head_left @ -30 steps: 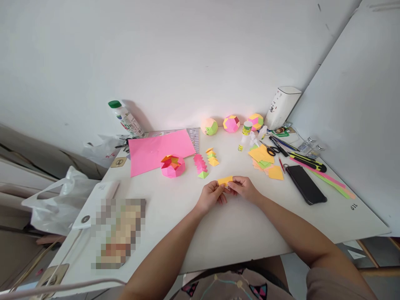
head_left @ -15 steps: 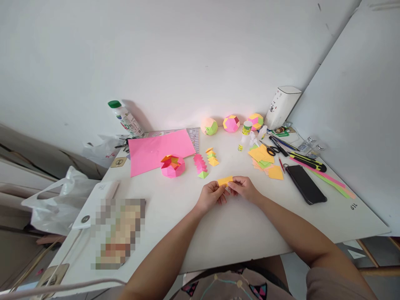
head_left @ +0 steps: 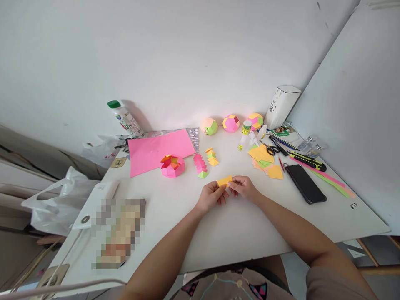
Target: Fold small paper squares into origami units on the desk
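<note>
Between my two hands is a small folded strip of yellow-orange paper (head_left: pixel 225 181), held above the white table. My left hand (head_left: pixel 212 196) pinches its left end, and my right hand (head_left: pixel 245 188) pinches the right end, thumbs in front. Beyond the hands lie a row of folded pink paper pieces (head_left: pixel 200 163) with a green one at the near end, and a row of yellow and green pieces (head_left: pixel 212 157). Left of these sits an open-topped pink paper ball (head_left: pixel 172 167). Loose yellow, green and peach paper squares (head_left: pixel 262 156) are heaped to the right.
A pink sheet (head_left: pixel 159 148) covers the back left near a bottle (head_left: pixel 125 118). Three paper balls (head_left: pixel 231 123) line the wall. Scissors (head_left: pixel 271 149), a box cutter (head_left: pixel 309 161) and a black phone (head_left: pixel 306 183) lie right. A blurred-out object (head_left: pixel 120 233) is front left.
</note>
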{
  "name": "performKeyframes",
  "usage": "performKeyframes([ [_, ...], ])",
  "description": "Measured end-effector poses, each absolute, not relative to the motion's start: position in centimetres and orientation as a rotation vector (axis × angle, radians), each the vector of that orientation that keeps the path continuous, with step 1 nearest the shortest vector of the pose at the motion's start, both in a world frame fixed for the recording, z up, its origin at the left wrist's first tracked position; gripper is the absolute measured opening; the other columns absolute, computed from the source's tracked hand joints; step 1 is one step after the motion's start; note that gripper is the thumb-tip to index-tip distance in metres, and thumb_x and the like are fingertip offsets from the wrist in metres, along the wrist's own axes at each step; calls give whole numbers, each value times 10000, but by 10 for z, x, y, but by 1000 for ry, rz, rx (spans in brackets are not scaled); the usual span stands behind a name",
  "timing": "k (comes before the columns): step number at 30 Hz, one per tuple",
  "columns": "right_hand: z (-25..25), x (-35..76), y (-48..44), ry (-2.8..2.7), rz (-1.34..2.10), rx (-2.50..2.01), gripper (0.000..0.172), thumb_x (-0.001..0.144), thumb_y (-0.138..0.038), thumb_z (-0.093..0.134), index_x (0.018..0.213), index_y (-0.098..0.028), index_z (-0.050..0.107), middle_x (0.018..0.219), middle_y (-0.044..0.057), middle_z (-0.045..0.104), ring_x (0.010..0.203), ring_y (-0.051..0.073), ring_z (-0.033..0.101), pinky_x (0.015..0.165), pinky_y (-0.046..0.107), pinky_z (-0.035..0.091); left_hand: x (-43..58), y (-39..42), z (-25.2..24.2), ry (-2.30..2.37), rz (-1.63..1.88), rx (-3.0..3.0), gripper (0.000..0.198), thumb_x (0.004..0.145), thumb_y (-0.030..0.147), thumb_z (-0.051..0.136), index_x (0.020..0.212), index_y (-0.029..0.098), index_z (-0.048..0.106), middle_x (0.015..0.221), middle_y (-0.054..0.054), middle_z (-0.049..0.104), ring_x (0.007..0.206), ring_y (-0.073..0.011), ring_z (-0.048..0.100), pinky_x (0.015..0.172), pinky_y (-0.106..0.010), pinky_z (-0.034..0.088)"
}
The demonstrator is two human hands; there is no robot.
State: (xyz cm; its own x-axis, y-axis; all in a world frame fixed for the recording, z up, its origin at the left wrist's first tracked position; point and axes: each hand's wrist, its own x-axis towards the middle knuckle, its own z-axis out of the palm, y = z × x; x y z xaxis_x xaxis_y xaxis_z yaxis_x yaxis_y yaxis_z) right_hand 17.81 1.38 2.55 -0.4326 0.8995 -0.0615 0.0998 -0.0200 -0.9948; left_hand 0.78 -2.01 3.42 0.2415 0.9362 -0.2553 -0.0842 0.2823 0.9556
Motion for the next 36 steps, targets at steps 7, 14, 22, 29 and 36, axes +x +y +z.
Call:
performKeyframes([
  [7,30,178,13,-1612,1556,-1022,256,785,-408,583,738,-157,589,591,-16,534,526,102,506,498,231,415,9,-21,31,1063,934,1034,349,746,496,595,696,178,460,618,-13,649,419,-98,544,399,-213,403],
  [14,32,177,12,-1628,1637,-1029,183,732,-336,618,807,-171,599,649,-4,568,580,118,515,515,232,416,11,-22,31,1071,927,1069,370,736,519,593,695,173,469,575,11,604,404,-83,510,399,-208,384],
  [22,28,178,13,-1616,1631,-1045,83,702,-209,587,768,-159,588,624,-15,575,551,109,527,513,229,425,11,-24,31,1071,895,1127,334,770,490,558,710,175,464,543,32,557,402,-75,498,400,-195,357],
  [29,26,181,19,-1478,1667,-990,111,742,-249,555,689,-166,504,550,-16,568,470,110,521,473,252,448,8,-20,31,1038,940,1045,322,771,475,566,712,179,453,490,50,523,372,-77,475,395,-201,368],
  [36,30,180,19,-1517,1683,-950,192,787,-346,568,818,-156,553,641,4,583,585,124,558,543,253,461,9,-20,31,1049,974,1025,345,752,499,580,711,181,451,489,52,522,373,-82,482,388,-205,372],
])
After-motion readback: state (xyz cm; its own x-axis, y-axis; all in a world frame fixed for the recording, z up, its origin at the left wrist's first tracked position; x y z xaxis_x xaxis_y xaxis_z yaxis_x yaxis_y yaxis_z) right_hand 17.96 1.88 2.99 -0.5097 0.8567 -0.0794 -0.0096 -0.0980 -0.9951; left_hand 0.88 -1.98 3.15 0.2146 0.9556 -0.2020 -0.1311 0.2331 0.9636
